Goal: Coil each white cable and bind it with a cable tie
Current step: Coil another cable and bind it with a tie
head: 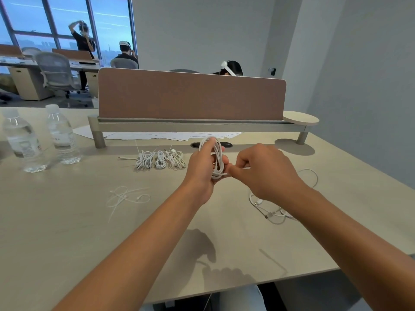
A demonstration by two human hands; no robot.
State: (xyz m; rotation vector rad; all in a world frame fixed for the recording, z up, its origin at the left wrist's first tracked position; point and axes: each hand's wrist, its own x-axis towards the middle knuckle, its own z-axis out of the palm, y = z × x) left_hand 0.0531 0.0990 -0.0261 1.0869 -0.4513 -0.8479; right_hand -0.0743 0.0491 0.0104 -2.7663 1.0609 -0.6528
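Your left hand (pixel 203 163) has its grip closed around the coiled white cable (pixel 216 158), holding the loops upright above the counter (pixel 67 221) so they can't spring apart. Your right hand (pixel 261 170) pinches something thin at the coil's lower edge, probably the cable end or a tie. Finished bundles (pixel 160 159) sit beyond, spare cable ties (pixel 125 197) lie left, loose cables (pixel 276 209) right.

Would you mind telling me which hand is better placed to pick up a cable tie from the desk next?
Left looks closer, since the loose cable ties lie on its side, but the left hand grips the coiled cable. The right hand only pinches at the coil, so it is probably freer to reach.
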